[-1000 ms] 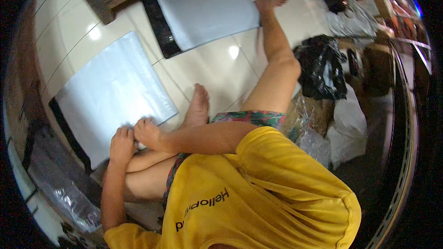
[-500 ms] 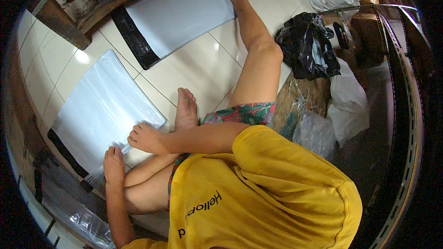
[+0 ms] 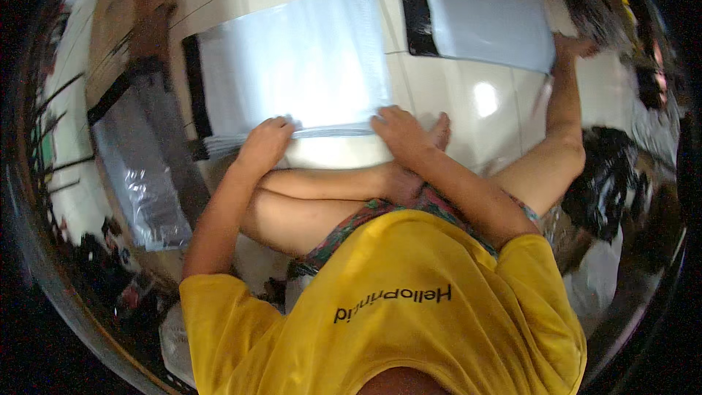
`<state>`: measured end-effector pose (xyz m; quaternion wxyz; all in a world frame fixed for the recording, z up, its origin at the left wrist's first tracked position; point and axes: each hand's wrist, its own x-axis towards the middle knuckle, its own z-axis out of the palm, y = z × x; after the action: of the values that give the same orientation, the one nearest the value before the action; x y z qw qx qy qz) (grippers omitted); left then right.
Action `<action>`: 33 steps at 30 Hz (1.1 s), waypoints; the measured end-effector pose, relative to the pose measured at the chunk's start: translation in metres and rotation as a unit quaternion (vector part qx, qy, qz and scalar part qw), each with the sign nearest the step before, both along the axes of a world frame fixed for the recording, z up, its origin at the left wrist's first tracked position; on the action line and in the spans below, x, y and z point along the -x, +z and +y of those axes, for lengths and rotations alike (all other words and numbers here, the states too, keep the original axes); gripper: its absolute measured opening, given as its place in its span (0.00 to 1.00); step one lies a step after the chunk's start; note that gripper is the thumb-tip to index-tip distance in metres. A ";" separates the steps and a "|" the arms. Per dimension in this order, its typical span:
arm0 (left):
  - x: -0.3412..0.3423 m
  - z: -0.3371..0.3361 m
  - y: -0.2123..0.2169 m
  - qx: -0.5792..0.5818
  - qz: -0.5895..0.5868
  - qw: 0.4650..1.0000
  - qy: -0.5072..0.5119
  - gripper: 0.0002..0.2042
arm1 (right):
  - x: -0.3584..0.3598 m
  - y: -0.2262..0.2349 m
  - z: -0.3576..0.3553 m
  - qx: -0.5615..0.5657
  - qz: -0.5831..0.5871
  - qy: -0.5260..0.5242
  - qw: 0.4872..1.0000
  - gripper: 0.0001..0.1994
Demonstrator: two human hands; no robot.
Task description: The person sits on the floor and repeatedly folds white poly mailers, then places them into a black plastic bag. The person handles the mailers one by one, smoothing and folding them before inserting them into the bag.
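Note:
A stack of pale white plastic mailing bags (image 3: 307, 66) with a black strip along its left side lies on the tiled floor before my crossed leg. My left hand (image 3: 267, 145) has its fingers bent over the stack's near edge, left of the middle. At the near right corner, my right hand (image 3: 401, 134) pinches the edge, its thumb mostly hidden. Several layers show along the near edge, loosest at the black-strip end.
A second stack of white bags (image 3: 490, 18) with a black strip lies far right, by my foot. Grey plastic bags (image 3: 142, 161) lie at the left near brown cardboard (image 3: 113, 14). A crumpled black plastic bag (image 3: 603, 183) sits at the right.
My view has turned, so the stack appears more level and central. My hands, close together before, are now wider apart along the near edge, the right one at the corner.

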<state>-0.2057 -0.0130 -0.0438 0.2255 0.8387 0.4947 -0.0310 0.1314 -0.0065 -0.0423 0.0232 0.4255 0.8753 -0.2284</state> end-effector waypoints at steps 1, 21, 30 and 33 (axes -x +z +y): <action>0.002 0.000 0.006 0.012 0.018 1.000 0.015 0.09 | -0.006 -0.010 -0.001 -0.028 0.006 -0.007 1.000 0.15; 0.118 -0.040 0.025 0.085 0.026 0.977 0.194 0.12 | -0.059 0.011 0.089 0.146 0.053 -0.108 0.982 0.13; 0.147 -0.028 -0.043 0.092 -0.204 0.907 0.356 0.17 | -0.046 -0.020 0.100 0.004 0.040 -0.160 0.986 0.13; 0.126 -0.010 -0.016 0.155 -0.129 0.889 0.410 0.20 | -0.035 0.000 0.085 -0.164 -0.018 -0.059 0.984 0.27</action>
<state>-0.3322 -0.0233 -0.0602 0.4072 0.5121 0.7501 0.0964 0.1660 0.0787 -0.0422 -0.0444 0.4790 0.8735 -0.0749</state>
